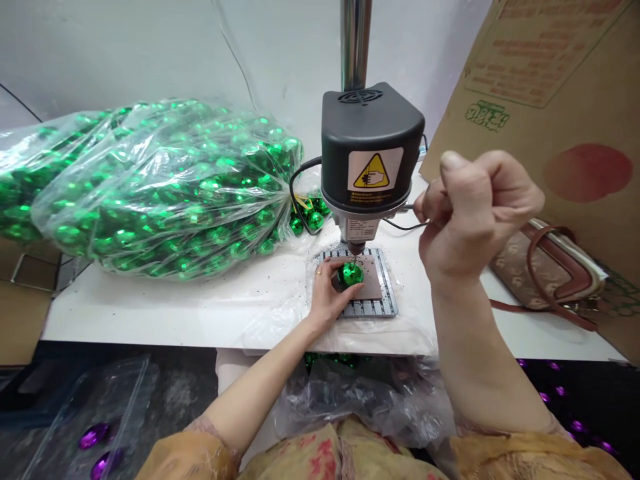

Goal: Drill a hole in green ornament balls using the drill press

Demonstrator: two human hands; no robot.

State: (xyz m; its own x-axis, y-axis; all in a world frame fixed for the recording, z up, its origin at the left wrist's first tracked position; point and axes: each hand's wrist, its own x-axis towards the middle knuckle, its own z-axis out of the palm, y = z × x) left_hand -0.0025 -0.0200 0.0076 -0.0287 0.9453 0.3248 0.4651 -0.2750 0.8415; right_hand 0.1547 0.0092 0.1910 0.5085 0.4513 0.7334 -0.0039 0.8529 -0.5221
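View: head, looking down at a white tabletop (125, 313).

Green ball: a shiny green ball (351, 274) sits on a brown pad (373, 277), which lies on a metal grid plate (370, 309). It is round, so it has no long side.

Drill: a small bench drill (373, 147) is fixed to a steel post (356, 40). Its thin drill bit (355, 257) points straight down at the top of the ball. The tip looks very close to the ball or just touching it, but it is too small to tell which.

Left hand: the left hand (327, 297) is the nearer hand. It is curved and holds the ball from the left side, pressing it down on the pad.

Right hand: the right hand (477, 213) is up in the air, to the right of the drill and well apart from the ball. It is nearly closed — it pinches a thin metal pin (410, 207), though the thin thing is hard to see.

Behind: a big clear bag (150, 193) full of green balls lies on the tabletop, left of the drill.

Right side: a brown and tan handbag (545, 267) lies by a sheet of cardboard (545, 87).

Below: a clear plastic tray (100, 413) holds purple balls — it is down near the floor.
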